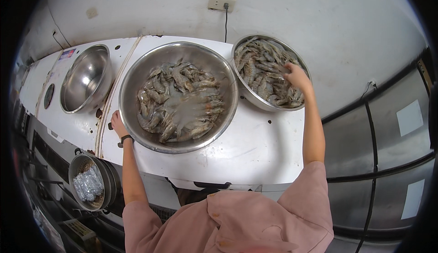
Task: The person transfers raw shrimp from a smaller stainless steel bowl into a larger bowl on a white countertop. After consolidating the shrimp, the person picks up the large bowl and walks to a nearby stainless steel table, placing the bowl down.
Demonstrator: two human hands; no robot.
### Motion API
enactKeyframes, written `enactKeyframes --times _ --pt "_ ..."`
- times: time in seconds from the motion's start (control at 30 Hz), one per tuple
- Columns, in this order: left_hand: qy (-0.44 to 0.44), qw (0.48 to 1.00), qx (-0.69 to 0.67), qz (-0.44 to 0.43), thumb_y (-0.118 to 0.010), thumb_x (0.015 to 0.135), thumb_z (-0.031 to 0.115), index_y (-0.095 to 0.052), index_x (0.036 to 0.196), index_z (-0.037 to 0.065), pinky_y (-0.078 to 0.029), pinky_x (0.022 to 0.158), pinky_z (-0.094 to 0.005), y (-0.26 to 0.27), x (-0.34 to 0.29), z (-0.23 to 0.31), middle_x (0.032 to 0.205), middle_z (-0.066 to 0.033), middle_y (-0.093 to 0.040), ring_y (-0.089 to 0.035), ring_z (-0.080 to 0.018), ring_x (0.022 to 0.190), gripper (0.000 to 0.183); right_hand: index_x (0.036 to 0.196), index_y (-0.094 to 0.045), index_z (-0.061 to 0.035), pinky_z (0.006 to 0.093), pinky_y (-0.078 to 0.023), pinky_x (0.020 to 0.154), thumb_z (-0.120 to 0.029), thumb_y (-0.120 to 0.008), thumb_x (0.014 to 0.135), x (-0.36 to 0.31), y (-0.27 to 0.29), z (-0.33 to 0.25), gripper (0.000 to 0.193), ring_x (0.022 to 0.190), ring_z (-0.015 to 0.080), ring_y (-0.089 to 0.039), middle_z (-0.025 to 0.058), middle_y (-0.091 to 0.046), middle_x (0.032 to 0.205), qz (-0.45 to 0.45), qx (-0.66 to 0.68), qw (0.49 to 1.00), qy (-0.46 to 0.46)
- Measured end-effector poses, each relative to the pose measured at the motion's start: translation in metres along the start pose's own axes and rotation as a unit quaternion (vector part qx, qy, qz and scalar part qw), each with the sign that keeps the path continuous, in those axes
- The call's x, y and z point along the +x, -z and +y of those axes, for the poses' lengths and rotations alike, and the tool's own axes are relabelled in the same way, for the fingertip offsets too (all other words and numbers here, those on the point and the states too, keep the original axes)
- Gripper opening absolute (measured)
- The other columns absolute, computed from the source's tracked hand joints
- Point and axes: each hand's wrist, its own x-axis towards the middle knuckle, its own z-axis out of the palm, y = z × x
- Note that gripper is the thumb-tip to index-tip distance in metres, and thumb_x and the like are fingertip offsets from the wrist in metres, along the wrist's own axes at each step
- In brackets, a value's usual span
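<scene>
Head view: at centre frame a big bowl (178,97) of shrimp in water sits on the white tabletop (255,148). The left hand (117,124) rests against its lower-left rim; whether its fingers are curled or flat I cannot tell. At upper right, the right hand (296,76) reaches into a smaller bowl (269,73) heaped with shrimp, fingers bent down among them, seemingly picking some. An empty bowl (86,77) stands at upper left. The step looks like gathering shrimp; the lift calls for a firm pinch on slippery shells.

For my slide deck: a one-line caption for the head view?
Right hand reaches into a shrimp bowl; left hand rests beside the big bowl.
</scene>
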Motion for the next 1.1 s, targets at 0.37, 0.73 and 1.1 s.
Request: enactKeyframes --times 0.37,0.73,1.1 --pt "-0.028 0.999 0.019 0.003 -0.057 0.076 0.017 -0.047 0.115 0.008 -0.037 0.086 -0.0406 -0.004 0.002 -0.005 0.112 -0.0062 -0.047 -0.045 -0.0288 0.104 0.041 0.106 -0.057 -0.0027 0.0305 -0.046 0.079 -0.014 -0.065 0.075 -0.019 -0.002 -0.027 0.035 0.089 0.0195 -0.058 0.0094 -0.062 0.095 -0.181 0.016 0.971 0.156" --pt "-0.019 1.0 0.019 -0.002 -0.055 0.077 0.016 -0.048 0.114 0.01 -0.037 0.087 -0.0402 -0.001 0.001 -0.003 0.111 -0.0055 -0.048 -0.045 -0.027 0.107 0.038 0.089 -0.06 -0.0037 0.0358 -0.046 0.072 -0.019 -0.071 0.062 -0.028 -0.033 -0.008 0.032 0.084 0.0279 -0.059 0.0142 -0.063 0.087 -0.192 -0.147 0.959 0.15" --pt "-0.012 1.0 -0.005 0.019 -0.053 0.078 0.015 -0.048 0.112 0.01 -0.038 0.087 -0.0399 0.001 -0.001 0.003 0.111 -0.0049 -0.048 -0.045 -0.0257 0.106 0.035 0.096 -0.063 -0.0046 0.0358 -0.047 0.072 -0.016 -0.066 0.073 -0.047 0.028 -0.059 0.026 0.082 0.0255 -0.061 0.0146 -0.064 0.091 -0.008 0.112 0.98 0.162"
